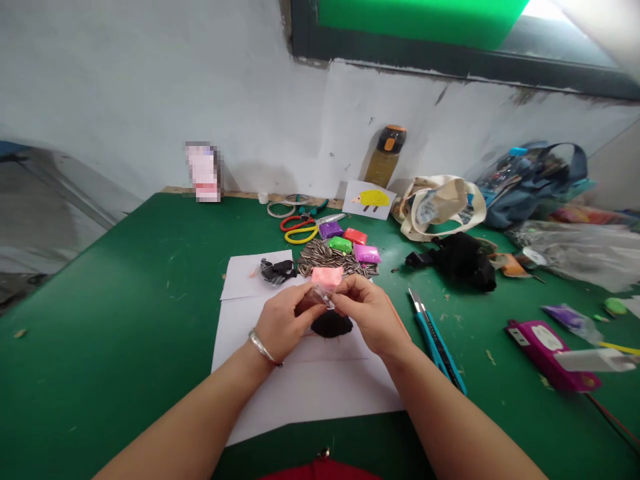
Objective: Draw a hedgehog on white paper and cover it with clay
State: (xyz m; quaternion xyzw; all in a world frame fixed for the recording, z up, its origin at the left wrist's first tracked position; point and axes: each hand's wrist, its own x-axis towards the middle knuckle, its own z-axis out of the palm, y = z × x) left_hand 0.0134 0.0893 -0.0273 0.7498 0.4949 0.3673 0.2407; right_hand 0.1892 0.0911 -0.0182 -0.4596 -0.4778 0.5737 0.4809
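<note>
My left hand [283, 319], with a silver bracelet on its wrist, is closed on a small clear plastic wrapper [321, 296]. From the other side the fingers of my right hand [364, 312] pinch the same wrapper. Just below the fingertips a black oval shape [332, 325] lies on the white paper [320, 387]. A salmon-pink packet [327, 277] sits right behind the hands, at the near edge of a pile of thin grey pieces [320, 259]. Black clay in crumpled plastic [278, 271] rests on the paper to the left.
Scissors [301, 233], coloured packets [341, 245] and a card with a yellow animal [369, 200] are behind the paper. A teal cutter [437, 347] and a magenta glue gun [553, 357] lie right. A bottle [386, 157] and bags [440, 208] stand by the wall.
</note>
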